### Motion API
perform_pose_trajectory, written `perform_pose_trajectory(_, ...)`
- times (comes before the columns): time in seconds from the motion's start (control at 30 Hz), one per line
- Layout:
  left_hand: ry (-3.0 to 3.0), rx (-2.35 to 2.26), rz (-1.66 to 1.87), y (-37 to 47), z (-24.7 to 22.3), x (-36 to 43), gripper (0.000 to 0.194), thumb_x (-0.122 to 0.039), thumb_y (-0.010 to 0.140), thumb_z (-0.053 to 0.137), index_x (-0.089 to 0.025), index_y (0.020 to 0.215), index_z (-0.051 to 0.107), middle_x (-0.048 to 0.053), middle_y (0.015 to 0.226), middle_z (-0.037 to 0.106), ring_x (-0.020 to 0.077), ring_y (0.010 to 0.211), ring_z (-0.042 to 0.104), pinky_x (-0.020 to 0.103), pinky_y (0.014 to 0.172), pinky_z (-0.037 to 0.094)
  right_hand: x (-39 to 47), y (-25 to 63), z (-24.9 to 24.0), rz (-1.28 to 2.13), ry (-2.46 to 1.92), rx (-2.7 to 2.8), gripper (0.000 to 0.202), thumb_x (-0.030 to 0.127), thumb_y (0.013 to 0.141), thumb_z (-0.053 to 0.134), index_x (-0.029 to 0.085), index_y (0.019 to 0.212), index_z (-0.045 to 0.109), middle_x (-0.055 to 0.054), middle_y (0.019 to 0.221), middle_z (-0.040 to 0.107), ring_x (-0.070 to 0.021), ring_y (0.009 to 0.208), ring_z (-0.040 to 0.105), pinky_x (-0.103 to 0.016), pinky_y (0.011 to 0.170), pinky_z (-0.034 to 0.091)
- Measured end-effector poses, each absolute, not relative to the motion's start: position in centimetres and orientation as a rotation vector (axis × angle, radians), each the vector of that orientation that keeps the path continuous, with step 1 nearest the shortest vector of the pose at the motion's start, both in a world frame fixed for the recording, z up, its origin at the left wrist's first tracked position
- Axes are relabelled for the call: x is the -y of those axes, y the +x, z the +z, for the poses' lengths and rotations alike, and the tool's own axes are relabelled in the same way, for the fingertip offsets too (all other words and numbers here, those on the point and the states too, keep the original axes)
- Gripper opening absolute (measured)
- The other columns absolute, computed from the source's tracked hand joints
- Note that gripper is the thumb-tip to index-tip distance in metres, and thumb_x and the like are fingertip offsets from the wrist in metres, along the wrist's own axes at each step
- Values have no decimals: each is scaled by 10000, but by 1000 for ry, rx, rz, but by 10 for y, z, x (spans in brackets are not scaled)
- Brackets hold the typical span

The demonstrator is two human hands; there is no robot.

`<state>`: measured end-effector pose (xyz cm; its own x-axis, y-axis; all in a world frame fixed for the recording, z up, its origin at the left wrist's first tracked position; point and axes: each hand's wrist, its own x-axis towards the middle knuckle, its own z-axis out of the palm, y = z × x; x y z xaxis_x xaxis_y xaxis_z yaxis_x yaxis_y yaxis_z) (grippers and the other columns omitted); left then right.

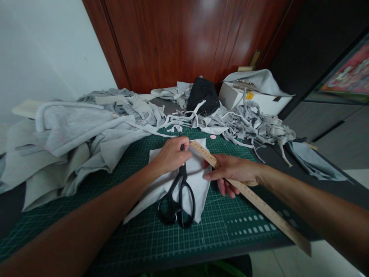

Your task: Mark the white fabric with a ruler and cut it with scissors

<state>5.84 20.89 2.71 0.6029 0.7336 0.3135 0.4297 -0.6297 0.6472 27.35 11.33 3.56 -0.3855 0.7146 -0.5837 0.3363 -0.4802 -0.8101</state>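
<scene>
My left hand is closed round the blades of a pair of black-handled scissors, whose handle loops point toward me. Under the scissors lies a piece of white-grey fabric, partly covered by the scissors and my hands. A wooden ruler passes through my right hand, which grips it with the thumb on top. The ruler slants from the fabric's upper part down past the table's front edge at the right. Its far end comes close to my left fingertips; whether they touch cannot be made out.
A green cutting mat covers the table. Grey cloth pieces are heaped on the left. Tangled scraps, a black cloth and a white box stand behind. A small pink disc lies beyond the fabric.
</scene>
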Motion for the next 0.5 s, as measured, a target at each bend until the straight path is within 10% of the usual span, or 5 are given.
perform_pose_trajectory(0.5,2044,-946,795,55,17,-210,207,-125,650,581,-208,601,399,63,854,718,209,825,711,281,617,570,-110,261,44,1705,-1742,1733,564,368,993,724,148,1386,385,12,517,688,-181,381,640,-197,310,511)
